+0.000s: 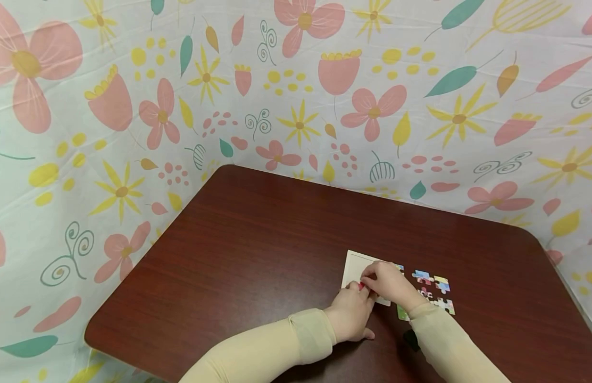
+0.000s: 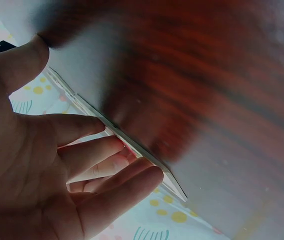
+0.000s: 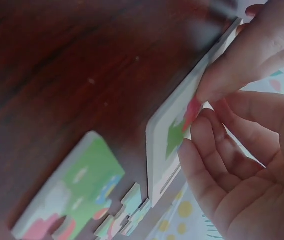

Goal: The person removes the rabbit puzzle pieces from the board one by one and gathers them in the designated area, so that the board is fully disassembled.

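Observation:
A pale puzzle tray [image 1: 351,266] with a raised border lies on the table under both hands. On it is a green and red puzzle piece [image 3: 175,136], largely hidden by fingers in the head view. My left hand [image 1: 350,314] reaches over the tray's near edge with fingers fairly straight, a fingertip on the red part of the piece. From the right, my right hand [image 1: 389,282] pinches the piece's edge with bent fingers and thumb. In the left wrist view, the left hand [image 2: 37,170] has its thumb spread away from the tray's edge.
Several loose puzzle pieces [image 1: 443,283] lie right of the tray, some partly behind the right wrist. A green-edged piece [image 3: 89,175] lies nearest the tray's right side. A small dark object [image 1: 411,339] shows beside the right sleeve. A flower-patterned cloth [image 1: 300,80] hangs behind the brown table [image 1: 257,239].

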The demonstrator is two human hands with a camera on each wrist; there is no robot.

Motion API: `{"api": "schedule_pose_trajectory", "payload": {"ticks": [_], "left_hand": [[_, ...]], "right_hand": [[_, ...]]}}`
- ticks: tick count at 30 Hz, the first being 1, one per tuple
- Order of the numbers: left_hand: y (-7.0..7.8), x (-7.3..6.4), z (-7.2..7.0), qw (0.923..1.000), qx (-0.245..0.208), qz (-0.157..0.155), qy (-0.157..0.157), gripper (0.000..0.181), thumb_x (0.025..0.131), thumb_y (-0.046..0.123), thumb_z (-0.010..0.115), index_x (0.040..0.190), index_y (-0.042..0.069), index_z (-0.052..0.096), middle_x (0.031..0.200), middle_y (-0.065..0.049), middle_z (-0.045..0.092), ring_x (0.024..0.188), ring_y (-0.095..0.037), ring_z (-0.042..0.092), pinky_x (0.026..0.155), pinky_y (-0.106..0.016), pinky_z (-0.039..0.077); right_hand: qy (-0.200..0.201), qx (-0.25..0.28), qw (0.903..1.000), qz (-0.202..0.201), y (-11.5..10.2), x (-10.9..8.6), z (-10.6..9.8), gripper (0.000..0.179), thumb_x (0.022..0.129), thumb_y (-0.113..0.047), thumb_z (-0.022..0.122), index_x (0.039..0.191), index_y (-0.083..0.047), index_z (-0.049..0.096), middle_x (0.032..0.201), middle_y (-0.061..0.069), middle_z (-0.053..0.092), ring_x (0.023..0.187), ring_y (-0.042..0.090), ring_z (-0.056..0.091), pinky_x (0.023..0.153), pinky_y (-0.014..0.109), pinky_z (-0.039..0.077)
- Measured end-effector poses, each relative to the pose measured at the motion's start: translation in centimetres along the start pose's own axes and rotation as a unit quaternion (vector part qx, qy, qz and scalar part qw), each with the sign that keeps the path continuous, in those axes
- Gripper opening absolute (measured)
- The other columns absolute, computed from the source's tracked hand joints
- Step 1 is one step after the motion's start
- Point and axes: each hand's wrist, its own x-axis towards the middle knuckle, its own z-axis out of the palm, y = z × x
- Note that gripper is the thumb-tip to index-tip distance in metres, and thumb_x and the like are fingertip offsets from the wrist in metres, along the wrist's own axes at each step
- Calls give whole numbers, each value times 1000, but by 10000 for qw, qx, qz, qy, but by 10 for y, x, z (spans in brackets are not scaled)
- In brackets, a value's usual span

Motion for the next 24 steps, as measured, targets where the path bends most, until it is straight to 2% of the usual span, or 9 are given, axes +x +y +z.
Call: {"api": "schedule_pose_trajectory", "payload": {"ticks": [5, 13, 18, 24], "left_hand": [[0, 0, 1, 9999, 149, 32, 3, 86, 75, 81, 46, 145, 32, 38, 141, 10, 42, 108, -14, 46, 69, -21, 49], [1, 0, 0, 9994, 330, 100, -63, 87, 76, 83, 41, 146, 32, 35, 143, 11, 39, 108, -13, 46, 72, -18, 48], [2, -1, -1, 9980, 597, 205, -91, 86, 77, 83, 36, 148, 34, 30, 148, 16, 32, 107, -13, 46, 71, -20, 48], [3, 0, -3, 9954, 836, 387, -261, 79, 80, 80, 32, 148, 40, 25, 152, 23, 22, 115, -14, 44, 79, -27, 49]], "right_hand": [[-314, 364, 9988, 97, 4, 6, -1, 10, 84, -8, 69, 74, -10, 69, 67, -3, 60, 54, 8, 48, 50, 24, 43], [-558, 359, 9978, 28, 10, 11, -2, 11, 84, -7, 69, 74, -10, 67, 65, -4, 57, 55, 9, 47, 51, 24, 41], [-643, 458, 9969, 33, 10, 12, -3, 11, 84, -6, 68, 74, -9, 66, 65, -3, 57, 56, 10, 48, 52, 25, 43], [-701, 543, 9960, 145, 11, 12, -2, 12, 86, -6, 67, 75, -9, 66, 65, -2, 57, 57, 10, 49, 54, 27, 44]]}}
